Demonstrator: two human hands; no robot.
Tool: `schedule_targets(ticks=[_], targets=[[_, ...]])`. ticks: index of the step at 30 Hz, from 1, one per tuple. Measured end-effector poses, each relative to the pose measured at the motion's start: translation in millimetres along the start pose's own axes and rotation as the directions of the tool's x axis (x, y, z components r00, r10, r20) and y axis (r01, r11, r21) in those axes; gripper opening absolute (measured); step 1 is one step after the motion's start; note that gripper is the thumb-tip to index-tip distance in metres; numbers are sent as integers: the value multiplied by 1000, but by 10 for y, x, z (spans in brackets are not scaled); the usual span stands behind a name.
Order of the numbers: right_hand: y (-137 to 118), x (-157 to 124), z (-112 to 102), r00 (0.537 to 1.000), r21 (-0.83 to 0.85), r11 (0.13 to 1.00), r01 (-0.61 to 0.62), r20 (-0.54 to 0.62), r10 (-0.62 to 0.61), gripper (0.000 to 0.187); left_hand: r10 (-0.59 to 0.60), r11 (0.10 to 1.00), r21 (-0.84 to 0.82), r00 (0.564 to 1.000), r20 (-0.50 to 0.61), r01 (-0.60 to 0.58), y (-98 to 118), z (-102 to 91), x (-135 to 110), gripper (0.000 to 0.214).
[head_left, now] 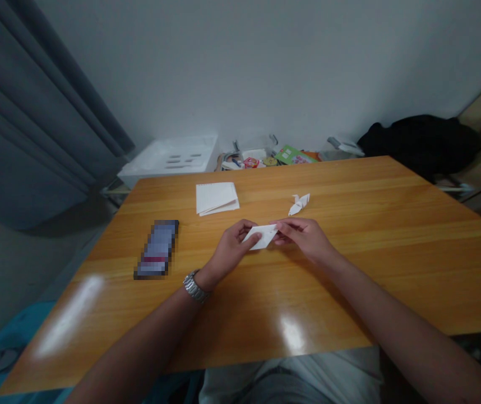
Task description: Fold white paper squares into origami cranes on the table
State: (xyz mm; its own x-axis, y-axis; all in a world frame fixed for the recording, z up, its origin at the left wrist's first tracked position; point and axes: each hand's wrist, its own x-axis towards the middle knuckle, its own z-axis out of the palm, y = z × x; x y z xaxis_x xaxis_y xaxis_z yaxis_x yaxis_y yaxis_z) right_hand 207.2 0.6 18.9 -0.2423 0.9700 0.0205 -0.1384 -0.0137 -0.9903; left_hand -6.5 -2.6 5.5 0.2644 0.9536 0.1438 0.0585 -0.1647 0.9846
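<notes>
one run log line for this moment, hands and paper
left hand: holding folded paper | right hand: pinching its right end | paper bird: on table, beyond right hand

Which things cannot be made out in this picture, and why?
In the head view:
Folded paper: left hand and right hand hide parts of its ends.
Phone: screen content is pixelated.
Paper stack: any writing is too small to read.
Black heap: too dark to identify.
Left forearm: cut off by the bottom edge.
</notes>
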Motion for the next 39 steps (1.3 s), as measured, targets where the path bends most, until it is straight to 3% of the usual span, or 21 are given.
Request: schedule_targets(ticks=[7,15,29,39], targets=[[27,8,-6,999,13,1000,-26,-25,26,41,-15,1000,15,1000,20,15,37,5,-8,34],[29,19,53,999,40,999,-28,-33,29,45,-22,1000,1,999,-31,22,55,35,-4,31],[30,1,66,999,-72,997,22,43,-19,33,-27,999,-21,999,20,27,64,62,-50,28],[12,1,44,998,-89,996,1,65,5,39,-48,999,3,999,23,48,64,23,-31,34]])
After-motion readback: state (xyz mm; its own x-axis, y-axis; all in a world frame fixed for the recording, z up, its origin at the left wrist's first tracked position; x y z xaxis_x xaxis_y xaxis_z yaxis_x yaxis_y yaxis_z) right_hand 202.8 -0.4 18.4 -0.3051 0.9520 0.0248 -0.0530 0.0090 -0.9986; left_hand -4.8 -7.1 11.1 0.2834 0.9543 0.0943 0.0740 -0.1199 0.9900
